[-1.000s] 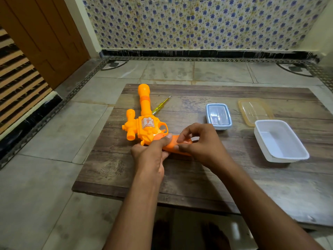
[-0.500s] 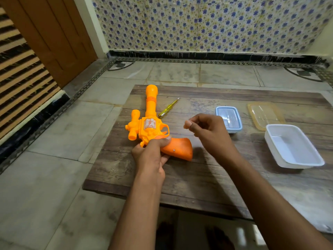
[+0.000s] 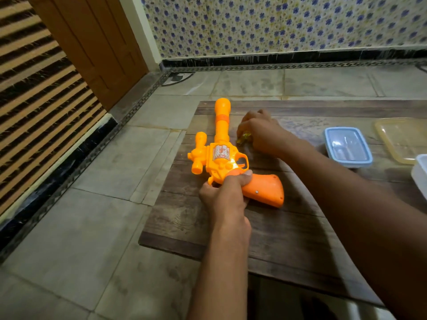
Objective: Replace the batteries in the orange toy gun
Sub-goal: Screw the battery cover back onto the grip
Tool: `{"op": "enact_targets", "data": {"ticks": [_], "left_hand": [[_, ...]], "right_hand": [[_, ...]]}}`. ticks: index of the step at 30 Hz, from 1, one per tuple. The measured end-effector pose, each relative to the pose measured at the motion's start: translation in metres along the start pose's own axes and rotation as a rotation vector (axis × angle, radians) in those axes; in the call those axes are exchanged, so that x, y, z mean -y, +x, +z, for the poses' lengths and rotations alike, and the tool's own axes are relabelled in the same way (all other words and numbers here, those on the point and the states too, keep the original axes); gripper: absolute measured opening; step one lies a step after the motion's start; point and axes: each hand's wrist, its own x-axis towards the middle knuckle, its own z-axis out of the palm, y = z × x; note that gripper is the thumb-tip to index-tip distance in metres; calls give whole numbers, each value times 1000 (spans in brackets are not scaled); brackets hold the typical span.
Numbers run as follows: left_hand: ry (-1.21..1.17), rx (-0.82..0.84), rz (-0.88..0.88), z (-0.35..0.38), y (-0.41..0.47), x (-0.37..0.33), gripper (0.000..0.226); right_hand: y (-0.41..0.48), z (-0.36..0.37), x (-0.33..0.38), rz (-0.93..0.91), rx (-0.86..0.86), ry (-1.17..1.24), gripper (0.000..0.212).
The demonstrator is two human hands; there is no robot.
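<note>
the gun [image 3: 221, 158] is lying by the bench's [image 3: 277, 239] left edge, barrel pointing to the far edge, left hand [image 3: 227, 197] gripping its handle, right hand [image 3: 262, 133] curling its fingers [image 3: 245, 125] around the screwdriver [image 3: 243, 137] just right of the barrel.

Dim warm indoor light, we log soft arm shadows on the wooden board [image 3: 288, 239], right hand [image 3: 263, 135] slightly motion-blurred — wide-angle bending at frame edges.

Yellow lid [image 3: 402, 139] beside white tub [image 3: 421, 174], brown door [image 3: 92, 42] far left
</note>
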Motion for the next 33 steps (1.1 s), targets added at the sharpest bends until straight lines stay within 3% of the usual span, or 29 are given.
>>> {"op": "enact_targets", "data": {"ticks": [5,10,13,16,28,33], "left_hand": [[19,4,4,-1,-1,1,55],[-1,47,11,4,-9,2,45],[-17,62,10,5,-14,2,40],[-18,69,19,5,-21,3,43],[-23,138,62,10,-29,17,49],[-50,194,27,12,-22,24,62]], "right_hand": [[-7,9,-8,-51,-161,24,26],[-46,-9,2,-84,-392,442,42],[-81,-29,16,-68,-476,585,33],[-115,-38,17,-6,-502,655,22],[-162,-30,-3,310,-541,749,13],[-177,-50,6,308,-635,877,13]]}}
